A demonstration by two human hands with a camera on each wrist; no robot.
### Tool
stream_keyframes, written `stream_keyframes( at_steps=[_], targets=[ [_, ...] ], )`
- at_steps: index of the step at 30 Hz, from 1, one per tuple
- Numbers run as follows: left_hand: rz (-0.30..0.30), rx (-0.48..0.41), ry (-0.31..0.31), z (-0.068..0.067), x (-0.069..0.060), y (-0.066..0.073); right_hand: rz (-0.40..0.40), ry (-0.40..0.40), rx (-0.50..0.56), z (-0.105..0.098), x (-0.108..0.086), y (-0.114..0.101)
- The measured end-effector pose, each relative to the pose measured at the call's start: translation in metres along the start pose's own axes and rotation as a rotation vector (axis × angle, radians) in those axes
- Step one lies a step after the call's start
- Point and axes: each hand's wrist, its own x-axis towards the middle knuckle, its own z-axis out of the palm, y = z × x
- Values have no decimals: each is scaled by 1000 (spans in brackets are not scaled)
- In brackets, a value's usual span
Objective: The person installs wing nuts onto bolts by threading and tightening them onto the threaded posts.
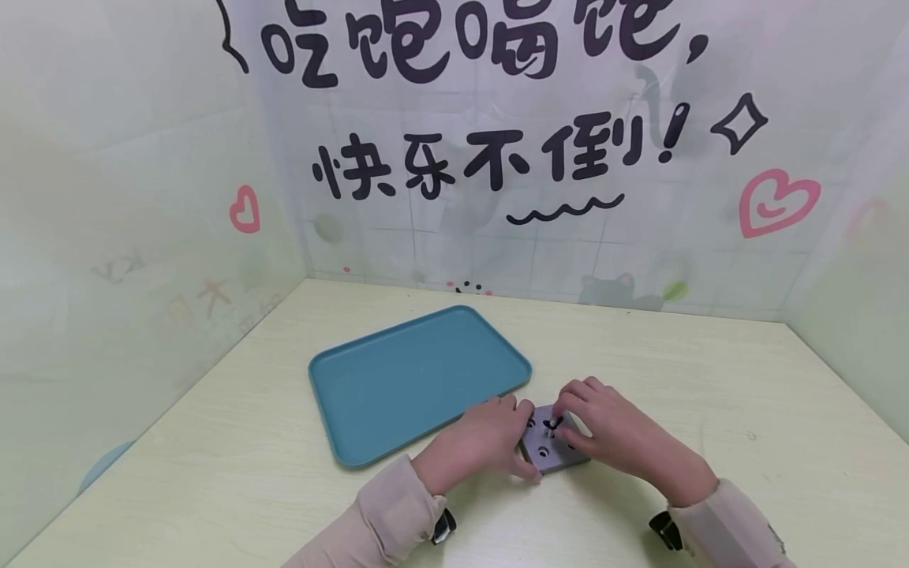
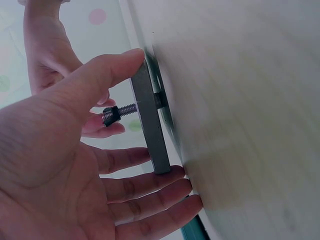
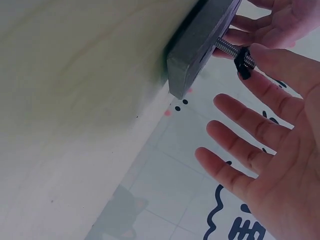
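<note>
A grey square plate [image 1: 561, 455] with several holes lies near the table's front, held up slightly by what sticks out beneath it. Through it runs a threaded bolt [image 2: 129, 108], standing upright from its top face. A black wing nut [image 3: 243, 64] sits near the bolt's free end. My left hand [image 1: 490, 435] grips the plate by opposite edges, thumb on the near side and fingers on the far side. With thumb and index finger, my right hand [image 1: 614, 426] pinches the wing nut; its other fingers are spread apart from the plate.
A blue tray [image 1: 419, 371] lies behind and left of the plate, close to my left hand. Pale table surface [image 1: 710, 379] extends to the right. Printed cloth walls [image 1: 454, 237] stand at the back and sides. Part of a blue round shape [image 1: 106, 465] shows at the left edge.
</note>
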Motion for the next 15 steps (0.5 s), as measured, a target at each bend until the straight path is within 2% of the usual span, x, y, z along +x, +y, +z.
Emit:
stream_keyframes(
  at_steps=[15],
  targets=[
    [7,8,8,1,0,0,-26,39,8,2,1,1]
  ],
)
